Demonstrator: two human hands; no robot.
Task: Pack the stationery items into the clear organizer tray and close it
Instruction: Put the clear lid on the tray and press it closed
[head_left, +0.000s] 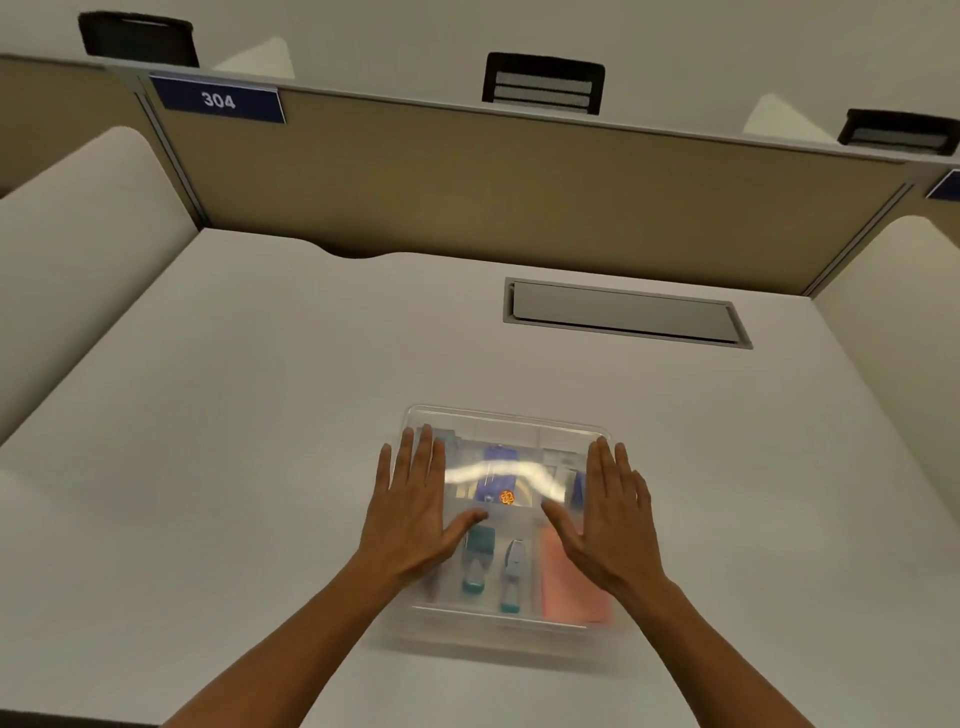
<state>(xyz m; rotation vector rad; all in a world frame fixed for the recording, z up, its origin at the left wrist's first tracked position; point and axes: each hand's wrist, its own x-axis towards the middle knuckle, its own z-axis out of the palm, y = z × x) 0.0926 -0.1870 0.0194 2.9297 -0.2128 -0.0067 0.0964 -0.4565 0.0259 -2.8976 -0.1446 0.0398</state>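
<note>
The clear organizer tray (506, 422) lies on the white desk in front of me with its transparent lid down over it. Through the lid I see a pink pad (569, 592) at the near right, two teal and grey items (478, 564) in the near middle, and a blue item (498, 467) with a small orange piece (507, 497) further back. My left hand (415, 509) lies flat on the lid's left side, fingers straight. My right hand (605, 512) lies flat on the lid's right side, fingers straight too.
A grey cable hatch (626, 312) is set into the desk at the far right. A tan partition (519, 182) with a blue "304" sign (218, 98) closes off the back. White side panels flank the desk.
</note>
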